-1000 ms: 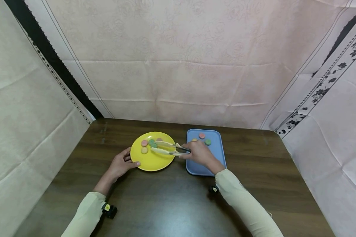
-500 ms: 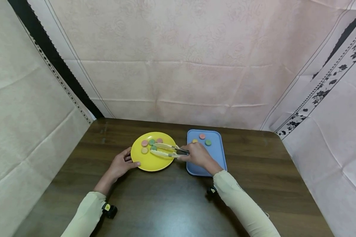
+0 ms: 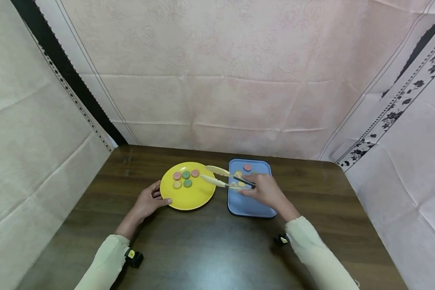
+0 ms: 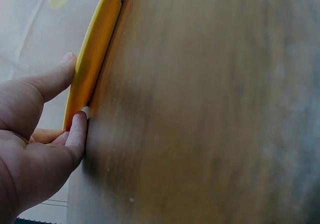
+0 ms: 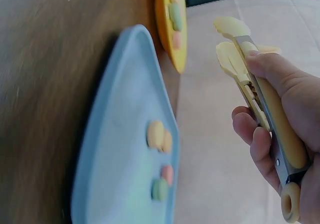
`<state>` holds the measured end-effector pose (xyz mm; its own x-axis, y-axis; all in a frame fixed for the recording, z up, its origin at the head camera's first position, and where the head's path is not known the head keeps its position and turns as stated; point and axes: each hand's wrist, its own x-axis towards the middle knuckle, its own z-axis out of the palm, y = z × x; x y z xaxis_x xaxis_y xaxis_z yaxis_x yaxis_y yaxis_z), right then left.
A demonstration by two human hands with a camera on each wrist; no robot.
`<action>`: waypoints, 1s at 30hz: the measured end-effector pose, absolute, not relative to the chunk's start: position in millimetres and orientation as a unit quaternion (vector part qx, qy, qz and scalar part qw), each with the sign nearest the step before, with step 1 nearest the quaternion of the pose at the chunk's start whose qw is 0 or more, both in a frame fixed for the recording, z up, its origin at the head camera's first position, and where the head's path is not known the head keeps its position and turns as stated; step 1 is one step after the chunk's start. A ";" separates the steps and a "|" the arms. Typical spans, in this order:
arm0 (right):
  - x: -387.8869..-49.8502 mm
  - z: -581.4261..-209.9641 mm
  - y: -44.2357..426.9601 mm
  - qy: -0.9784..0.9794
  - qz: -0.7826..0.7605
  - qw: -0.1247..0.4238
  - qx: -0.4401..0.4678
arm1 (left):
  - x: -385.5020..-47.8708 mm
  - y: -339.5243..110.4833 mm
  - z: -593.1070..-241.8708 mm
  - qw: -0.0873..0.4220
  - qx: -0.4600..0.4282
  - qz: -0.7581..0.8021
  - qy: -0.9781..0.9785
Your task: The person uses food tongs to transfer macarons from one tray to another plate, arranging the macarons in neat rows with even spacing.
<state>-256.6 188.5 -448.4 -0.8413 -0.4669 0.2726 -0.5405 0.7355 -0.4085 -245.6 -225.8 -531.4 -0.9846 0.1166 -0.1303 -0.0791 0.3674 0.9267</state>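
My left hand [image 3: 148, 202] grips the rim of a yellow plate [image 3: 188, 200], thumb on the upper side and fingers beneath, as the left wrist view shows. On the plate lie several small round discs: pink [image 3: 177, 176], green [image 3: 187, 183] and yellow [image 3: 176, 184]. My right hand [image 3: 262, 190] holds a pair of tongs [image 5: 272, 109] with cream-coloured tips. The tips are spread apart over the plate's right edge, and nothing is between them. Below the right hand is a blue tray [image 3: 250, 207], bearing pink [image 3: 247, 167], green [image 5: 160, 189] and yellow [image 5: 155, 134] discs, partly hidden by hand and tongs.
Plate and tray sit side by side on a dark wooden table [image 3: 203, 249], with a narrow gap between them. Pale patterned cloth [image 3: 217, 100] hangs behind the table and along both sides.
The tongs have drawn away from the green discs, and the right hand has moved right over the tray. One green disc has shifted slightly on the plate. My left hand stays put.
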 end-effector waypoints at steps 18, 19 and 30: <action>-216.4 -458.2 272.9 -0.958 0.226 0.076 0.161 | -244.6 -227.1 -532.3 0.088 0.021 0.563 0.822; -215.2 -460.0 275.3 -0.958 0.225 0.075 0.159 | -244.6 -227.2 -532.3 0.088 0.020 0.563 0.821; -207.7 -476.8 289.8 -0.963 0.228 0.044 0.134 | -244.1 -224.7 -527.0 0.097 0.012 0.566 0.818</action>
